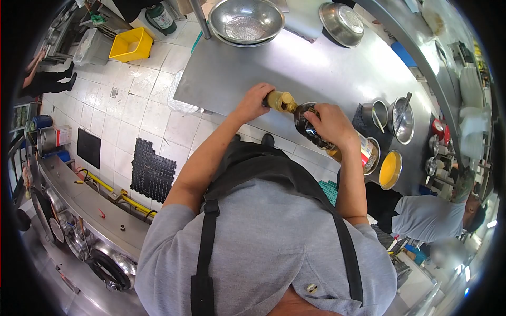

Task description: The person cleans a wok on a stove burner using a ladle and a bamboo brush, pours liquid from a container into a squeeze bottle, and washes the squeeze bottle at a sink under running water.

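My left hand [256, 102] is closed around a small yellowish container [277, 99], held on its side over the near edge of the steel table [237, 79]. My right hand [333, 125] grips a large dark bottle [304, 122] with a label on its lower part. The bottle is tilted, its narrow end pointing at the container's mouth. They meet or nearly touch there; I cannot tell whether anything flows between them.
Wide steel bowls [246, 23] and an upturned bowl [342, 25] rest at the far side. At right stand a pot with a utensil [375, 115], a metal bowl [402, 124] and a bowl of yellow liquid [390, 169]. A co-worker [429, 216] is at right; another person [45, 79] stands far left.
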The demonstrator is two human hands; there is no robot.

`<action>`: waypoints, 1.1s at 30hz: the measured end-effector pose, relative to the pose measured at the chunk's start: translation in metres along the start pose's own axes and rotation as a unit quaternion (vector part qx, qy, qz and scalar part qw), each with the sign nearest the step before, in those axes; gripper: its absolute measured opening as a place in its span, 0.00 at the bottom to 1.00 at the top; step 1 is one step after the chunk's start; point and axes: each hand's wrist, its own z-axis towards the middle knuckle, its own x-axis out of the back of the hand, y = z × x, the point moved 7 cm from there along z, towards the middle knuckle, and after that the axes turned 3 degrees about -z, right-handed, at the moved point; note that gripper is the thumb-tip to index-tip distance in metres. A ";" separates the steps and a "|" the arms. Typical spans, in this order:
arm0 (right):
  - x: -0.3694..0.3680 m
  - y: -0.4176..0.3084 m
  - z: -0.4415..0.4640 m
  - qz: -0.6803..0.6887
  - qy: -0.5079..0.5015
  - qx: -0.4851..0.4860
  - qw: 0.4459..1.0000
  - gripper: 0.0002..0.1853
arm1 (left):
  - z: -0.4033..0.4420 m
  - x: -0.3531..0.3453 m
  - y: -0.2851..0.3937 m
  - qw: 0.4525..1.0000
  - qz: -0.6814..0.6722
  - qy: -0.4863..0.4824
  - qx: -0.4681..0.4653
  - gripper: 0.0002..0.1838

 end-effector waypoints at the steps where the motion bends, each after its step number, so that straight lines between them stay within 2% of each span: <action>1: -0.001 0.001 0.001 0.001 0.000 0.002 1.000 0.21 | 0.000 0.000 0.000 1.000 0.000 -0.002 0.004 0.32; 10: -0.002 0.003 -0.001 0.025 -0.008 -0.011 1.000 0.22 | -0.002 0.004 0.003 1.000 0.005 0.009 -0.018 0.32; 13: -0.003 0.005 -0.001 0.034 -0.005 -0.006 0.999 0.22 | -0.003 0.005 0.005 1.000 -0.021 0.001 0.015 0.29; 16: -0.006 0.009 0.000 0.051 0.000 -0.006 0.999 0.23 | -0.005 0.005 -0.001 1.000 -0.024 0.011 0.009 0.33; 21: -0.006 0.006 0.000 0.069 0.022 0.009 0.997 0.23 | -0.006 0.009 -0.009 0.997 -0.071 0.027 0.015 0.32; 25: -0.019 0.007 0.007 0.152 0.045 0.006 0.987 0.23 | -0.011 0.011 -0.023 0.988 -0.128 0.040 0.074 0.32; 30: -0.052 0.016 0.023 0.270 0.057 0.014 0.961 0.21 | -0.014 0.012 -0.039 0.984 -0.134 0.048 0.110 0.33; 33: -0.064 0.020 0.024 0.416 0.056 0.009 0.907 0.19 | -0.013 0.015 -0.049 0.977 -0.173 0.069 0.104 0.33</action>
